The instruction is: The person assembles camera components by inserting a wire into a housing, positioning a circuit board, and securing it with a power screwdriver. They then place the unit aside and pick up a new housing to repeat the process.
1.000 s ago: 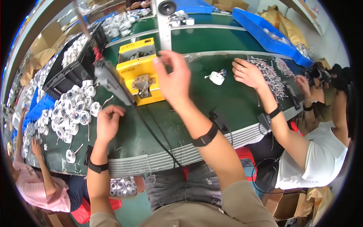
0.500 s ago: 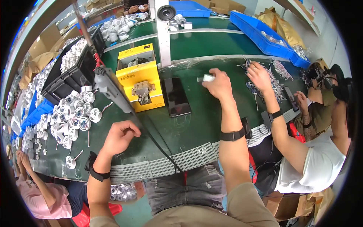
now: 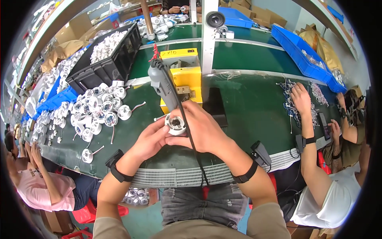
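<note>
A white round lamp housing [image 3: 171,129] with a dark centre is held between my two hands, just above the bench. My left hand [image 3: 150,139] is closed on its left side, thumb against the rim. From the right, my right hand [image 3: 203,129] grips the same housing, its fingers curled over the top and its thumb below. A grey electric screwdriver [image 3: 162,85] hangs just beyond the housing, and its black cable [image 3: 194,153] passes in front of my right hand. Behind stands a yellow machine [image 3: 193,81] with a metal fixture, partly hidden by the screwdriver.
A dark flat tablet-like slab [image 3: 217,105] lies right of the machine. Many white lamp housings [image 3: 95,107] cover the left bench beside a black crate [image 3: 113,59]. Co-workers sit on both sides; one's hand [image 3: 301,97] touches a pile of wires [image 3: 289,97]. Blue trays [image 3: 298,53] stand far right.
My right hand has come back from the right side of the bench to the middle. My left hand has moved right to meet it, and both now hold the lamp housing. The view has shifted left.
</note>
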Available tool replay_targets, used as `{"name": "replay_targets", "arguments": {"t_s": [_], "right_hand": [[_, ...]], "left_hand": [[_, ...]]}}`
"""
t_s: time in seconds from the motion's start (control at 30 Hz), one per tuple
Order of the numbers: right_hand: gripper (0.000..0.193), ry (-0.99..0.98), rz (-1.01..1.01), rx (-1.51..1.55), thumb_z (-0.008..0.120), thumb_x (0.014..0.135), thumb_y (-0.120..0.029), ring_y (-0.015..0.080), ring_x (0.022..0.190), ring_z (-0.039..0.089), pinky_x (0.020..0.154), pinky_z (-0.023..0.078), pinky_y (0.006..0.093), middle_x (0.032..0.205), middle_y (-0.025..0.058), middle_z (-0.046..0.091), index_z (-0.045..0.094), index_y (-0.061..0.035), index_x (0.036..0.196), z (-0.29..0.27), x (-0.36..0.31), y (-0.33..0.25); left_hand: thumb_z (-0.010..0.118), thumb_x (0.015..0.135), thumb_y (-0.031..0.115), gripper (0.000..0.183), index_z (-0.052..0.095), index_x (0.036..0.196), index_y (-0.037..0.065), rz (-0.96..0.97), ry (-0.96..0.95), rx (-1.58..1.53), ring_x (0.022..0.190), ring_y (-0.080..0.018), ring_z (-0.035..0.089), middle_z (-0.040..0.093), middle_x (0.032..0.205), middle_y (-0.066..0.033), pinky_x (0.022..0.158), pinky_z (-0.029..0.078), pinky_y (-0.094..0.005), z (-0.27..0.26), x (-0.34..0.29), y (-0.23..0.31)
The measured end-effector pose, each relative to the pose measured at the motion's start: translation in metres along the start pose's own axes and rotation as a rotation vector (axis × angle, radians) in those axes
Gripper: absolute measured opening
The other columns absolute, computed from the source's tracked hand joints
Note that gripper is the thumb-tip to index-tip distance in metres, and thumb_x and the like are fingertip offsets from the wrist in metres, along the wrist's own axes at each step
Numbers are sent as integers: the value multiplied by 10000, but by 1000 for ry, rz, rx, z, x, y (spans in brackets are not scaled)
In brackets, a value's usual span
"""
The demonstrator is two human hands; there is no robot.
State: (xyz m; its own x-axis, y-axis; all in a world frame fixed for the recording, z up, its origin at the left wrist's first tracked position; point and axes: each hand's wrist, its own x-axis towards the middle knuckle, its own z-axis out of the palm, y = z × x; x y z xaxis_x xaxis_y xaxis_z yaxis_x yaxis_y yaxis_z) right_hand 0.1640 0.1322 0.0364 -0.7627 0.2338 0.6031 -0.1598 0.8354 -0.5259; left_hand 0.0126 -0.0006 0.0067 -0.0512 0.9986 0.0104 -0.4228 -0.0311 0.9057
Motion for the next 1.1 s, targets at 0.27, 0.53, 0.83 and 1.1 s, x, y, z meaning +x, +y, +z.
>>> {"name": "replay_targets", "arguments": {"t_s": [0.27,0.53,0.83,1.1], "right_hand": [[201,194,50,49,726,787,-130,275,772,608,705,489,343,840,102,641,653,-7,928,-11,6,20],[185,-404,408,528,575,938,-123,77,811,596,753,486,259,843,42,676,658,25,1013,-15,1,37],[177,-301,443,900,629,889,-58,88,898,600,825,486,247,945,28,654,652,20,1045,-12,1,36],[164,-155,301,695,688,853,-122,113,852,583,783,466,264,886,35,612,673,-5,967,-1,0,31]], "left_hand": [[629,882,161,508,445,1319,-23,-44,-36,19,1127,-209,561,558,1215,-101,987,466,-359,-4,-2,9],[771,747,130,561,528,1234,-3,23,14,138,1066,-167,556,592,1156,-68,943,440,-319,-15,-4,11],[729,786,139,528,509,1244,-2,43,-4,133,1050,-173,578,596,1146,-79,911,467,-317,-13,-6,14],[528,949,392,497,495,1241,-8,68,51,-47,1013,-241,624,600,1142,-133,852,547,-404,-20,-3,14]]}}
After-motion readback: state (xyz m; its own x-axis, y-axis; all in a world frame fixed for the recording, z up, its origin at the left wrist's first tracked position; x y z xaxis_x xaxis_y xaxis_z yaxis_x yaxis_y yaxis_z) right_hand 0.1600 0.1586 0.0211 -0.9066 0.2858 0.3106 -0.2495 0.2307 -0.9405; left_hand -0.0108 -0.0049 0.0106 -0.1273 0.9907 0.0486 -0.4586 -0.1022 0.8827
